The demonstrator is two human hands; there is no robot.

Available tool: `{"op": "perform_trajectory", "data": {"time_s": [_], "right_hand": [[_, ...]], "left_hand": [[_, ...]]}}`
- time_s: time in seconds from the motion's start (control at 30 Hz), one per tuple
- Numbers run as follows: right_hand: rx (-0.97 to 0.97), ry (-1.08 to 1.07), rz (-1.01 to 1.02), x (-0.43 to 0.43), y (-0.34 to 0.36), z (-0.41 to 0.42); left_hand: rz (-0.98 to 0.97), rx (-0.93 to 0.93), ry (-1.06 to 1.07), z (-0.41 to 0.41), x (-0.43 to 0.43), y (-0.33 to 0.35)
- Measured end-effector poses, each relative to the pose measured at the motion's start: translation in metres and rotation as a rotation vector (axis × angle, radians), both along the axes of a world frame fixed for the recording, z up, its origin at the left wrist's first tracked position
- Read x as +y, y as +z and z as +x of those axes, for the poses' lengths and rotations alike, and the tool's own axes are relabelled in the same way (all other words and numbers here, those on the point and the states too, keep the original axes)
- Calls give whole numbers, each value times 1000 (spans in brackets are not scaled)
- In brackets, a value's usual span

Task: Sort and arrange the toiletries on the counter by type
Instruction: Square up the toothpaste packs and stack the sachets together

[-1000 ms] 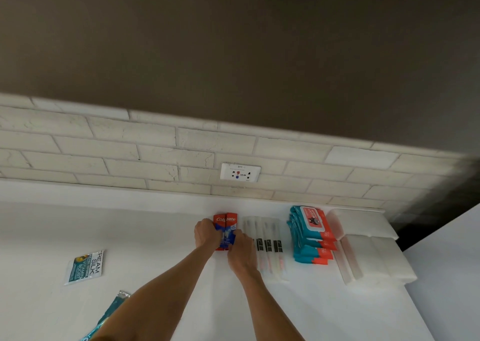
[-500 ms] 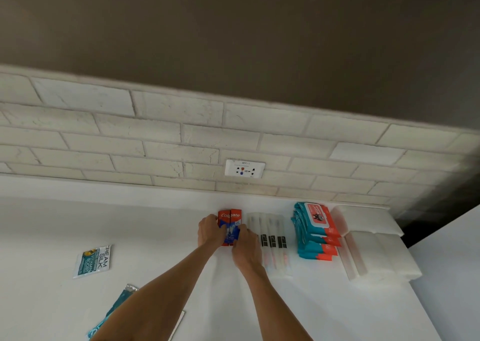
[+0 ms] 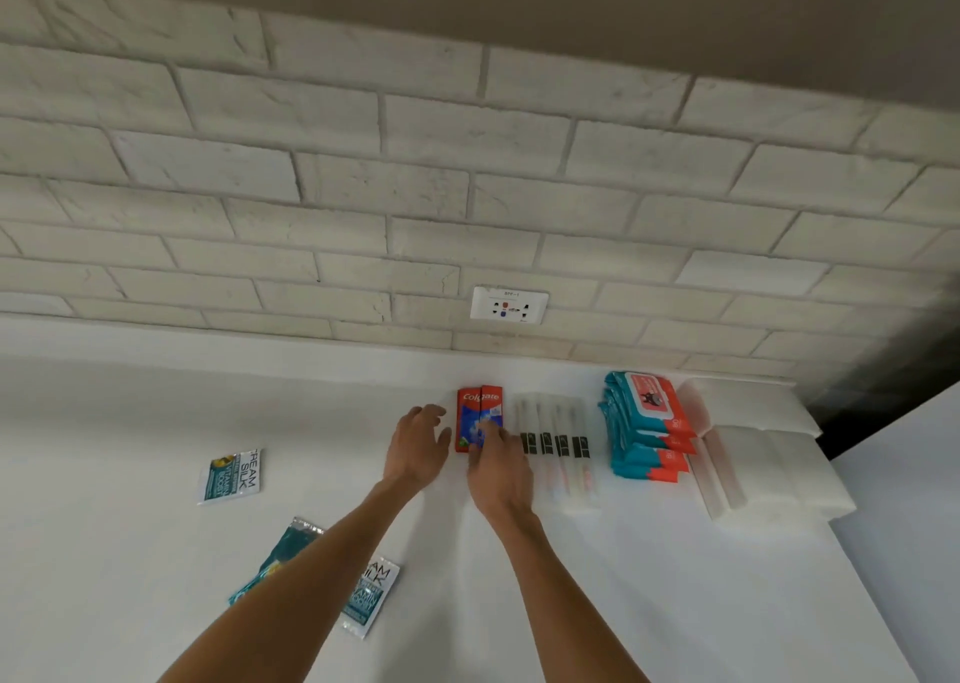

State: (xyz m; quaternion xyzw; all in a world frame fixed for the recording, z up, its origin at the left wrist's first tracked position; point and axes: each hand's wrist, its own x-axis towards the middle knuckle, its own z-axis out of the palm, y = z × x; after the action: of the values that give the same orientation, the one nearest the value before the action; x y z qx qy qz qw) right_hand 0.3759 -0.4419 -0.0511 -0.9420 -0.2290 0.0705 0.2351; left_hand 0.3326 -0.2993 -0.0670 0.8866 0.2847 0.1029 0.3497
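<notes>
The left hand (image 3: 418, 448) is hovering open, fingers spread, just at 9 o'clock of the toothpaste boxes (image 3: 480, 409). The right hand (image 3: 496, 469) is resting relaxed fingers on the boxes' near end, gripping nothing. The two red boxes are lying side by side on the white desk (image 3: 130, 422), near the brick wall (image 3: 311, 188). At their 3 o'clock, wrapped toothbrushes (image 3: 556, 443) are lying in a row, then stacked wipe packs (image 3: 647, 422), then white packets (image 3: 769, 453). Toward 8 o'clock, a white sachet (image 3: 231, 476) is lying alone, while a teal sachet (image 3: 283, 552) and a second white sachet (image 3: 371, 599) are flanking the left forearm.
</notes>
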Motion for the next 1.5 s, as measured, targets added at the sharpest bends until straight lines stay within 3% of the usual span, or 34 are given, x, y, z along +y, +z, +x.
{"op": "perform_trajectory", "data": {"time_s": [0.23, 0.53, 0.67, 0.83, 1.23, 1.5], "right_hand": [[63, 32, 101, -3, 4, -76], [66, 72, 74, 4, -17, -200], [-20, 71, 91, 7, -41, -255], [-150, 35, -26, 6, -56, -292], [-115, 28, -214, -5, -83, -310], [-97, 18, -246, -8, -83, -277]], "left_hand": [[95, -9, -92, -91, 22, 4], [146, 54, -266, -216, 21, 4], [340, 62, -475, -256, 22, -12], [515, 147, -650, -286, 35, -31], [637, 170, -702, -314, 33, -40], [649, 329, -667, -281, 26, -35]]}}
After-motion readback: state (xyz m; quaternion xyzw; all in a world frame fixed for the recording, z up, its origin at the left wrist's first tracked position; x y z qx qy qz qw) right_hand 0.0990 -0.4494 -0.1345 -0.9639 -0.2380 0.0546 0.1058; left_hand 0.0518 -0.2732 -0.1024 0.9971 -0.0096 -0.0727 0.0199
